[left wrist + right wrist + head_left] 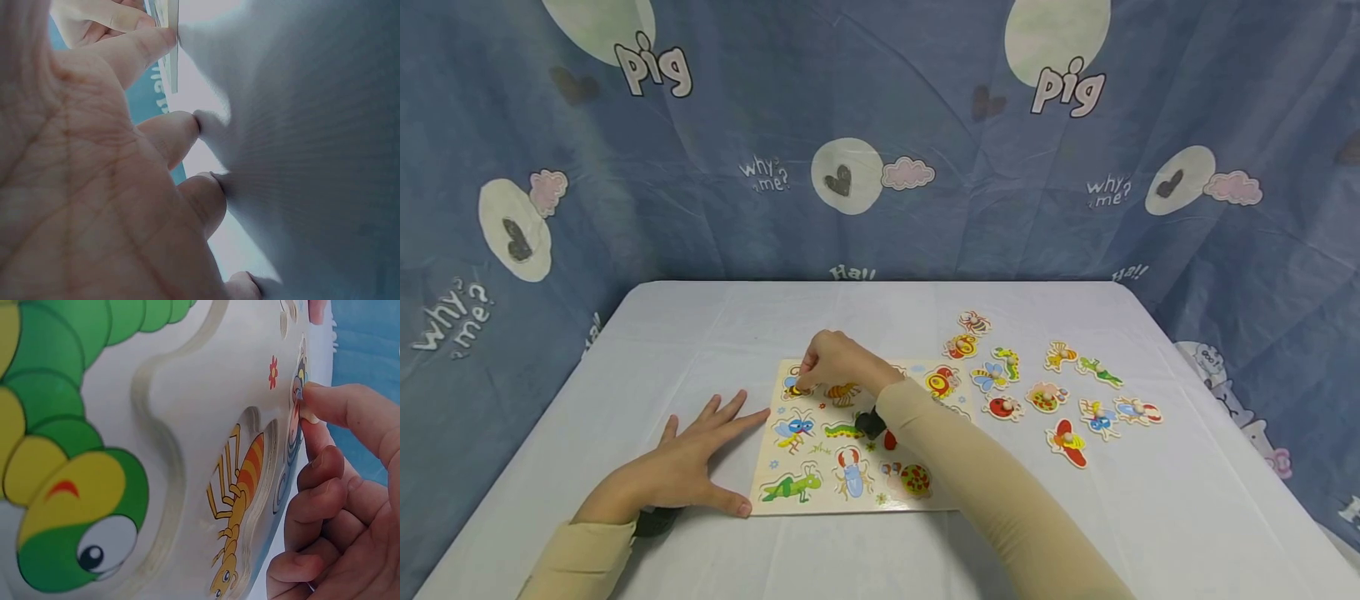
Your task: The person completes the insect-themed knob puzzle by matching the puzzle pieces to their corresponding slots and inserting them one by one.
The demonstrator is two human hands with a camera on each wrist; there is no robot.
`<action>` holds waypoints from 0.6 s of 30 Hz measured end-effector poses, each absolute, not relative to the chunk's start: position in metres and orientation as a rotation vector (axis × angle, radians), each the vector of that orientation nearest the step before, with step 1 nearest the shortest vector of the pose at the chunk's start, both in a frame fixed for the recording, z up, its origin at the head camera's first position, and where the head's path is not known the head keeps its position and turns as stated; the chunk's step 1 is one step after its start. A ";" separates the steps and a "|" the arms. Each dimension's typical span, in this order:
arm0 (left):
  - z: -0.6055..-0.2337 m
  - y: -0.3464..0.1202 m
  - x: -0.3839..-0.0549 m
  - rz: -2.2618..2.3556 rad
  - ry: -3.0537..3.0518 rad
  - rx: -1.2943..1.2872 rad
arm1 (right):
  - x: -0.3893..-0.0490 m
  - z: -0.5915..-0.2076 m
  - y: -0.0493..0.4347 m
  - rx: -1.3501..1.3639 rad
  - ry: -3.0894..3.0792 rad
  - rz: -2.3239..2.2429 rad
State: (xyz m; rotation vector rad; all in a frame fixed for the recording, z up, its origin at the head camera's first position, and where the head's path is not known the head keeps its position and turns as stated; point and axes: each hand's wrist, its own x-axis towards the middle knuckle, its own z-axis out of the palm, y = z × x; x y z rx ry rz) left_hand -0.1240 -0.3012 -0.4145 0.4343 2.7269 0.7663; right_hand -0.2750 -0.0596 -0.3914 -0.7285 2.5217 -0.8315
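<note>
Insect piece (792,387): pinching its knob (307,414) in right hand (842,363), bracing board (817,505) beneath that hand with spread-fingered left hand (688,458), presumably to prevent sliding.

Soft shadows lie beneath the left hand (688,461).

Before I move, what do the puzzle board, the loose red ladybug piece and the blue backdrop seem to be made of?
Puzzle board: probably wood or fibreboard with a glossy printed face; its cut edges look pale and thick.
Loose red ladybug piece: likely the same, printed, with a pale rim.
Blue backdrop: seemingly matte fabric, judging by its soft folds and creases.
</note>
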 end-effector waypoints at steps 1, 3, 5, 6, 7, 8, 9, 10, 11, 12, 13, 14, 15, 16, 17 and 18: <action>-0.415 -0.301 -0.124 0.765 2.727 0.434 | -0.275 -0.391 -0.059 -0.722 2.521 -0.833; -0.415 -0.301 -0.125 0.760 2.728 0.434 | -0.275 -0.391 -0.060 -0.718 2.523 -0.830; -0.415 -0.301 -0.125 0.754 2.732 0.435 | -0.275 -0.391 -0.060 -0.713 2.526 -0.825; -0.415 -0.300 -0.125 0.751 2.734 0.434 | -0.276 -0.390 -0.061 -0.710 2.527 -0.821; -0.415 -0.300 -0.125 0.748 2.736 0.433 | -0.276 -0.390 -0.061 -0.709 2.529 -0.816; -0.415 -0.300 -0.125 0.747 2.737 0.433 | -0.276 -0.389 -0.061 -0.710 2.532 -0.810; -0.415 -0.300 -0.125 0.745 2.738 0.433 | -0.276 -0.389 -0.061 -0.710 2.534 -0.806; -0.415 -0.300 -0.125 0.744 2.739 0.434 | -0.276 -0.388 -0.062 -0.707 2.538 -0.802; -0.415 -0.300 -0.125 0.745 2.739 0.435 | -0.276 -0.388 -0.062 -0.704 2.541 -0.800; -0.415 -0.300 -0.125 0.748 2.737 0.435 | -0.275 -0.388 -0.062 -0.700 2.544 -0.801; -0.415 -0.300 -0.125 0.750 2.736 0.436 | -0.275 -0.388 -0.062 -0.696 2.547 -0.801; -0.415 -0.301 -0.125 0.752 2.735 0.437 | -0.274 -0.388 -0.062 -0.692 2.549 -0.804; -0.414 -0.301 -0.125 0.754 2.733 0.437 | -0.273 -0.388 -0.062 -0.686 2.552 -0.805; -0.414 -0.301 -0.125 0.758 2.731 0.436 | -0.273 -0.389 -0.062 -0.678 2.555 -0.808; -0.414 -0.301 -0.125 0.759 2.730 0.435 | -0.272 -0.389 -0.062 -0.672 2.556 -0.812; -0.415 -0.301 -0.125 0.760 2.730 0.439 | -0.272 -0.389 -0.062 -0.668 2.557 -0.813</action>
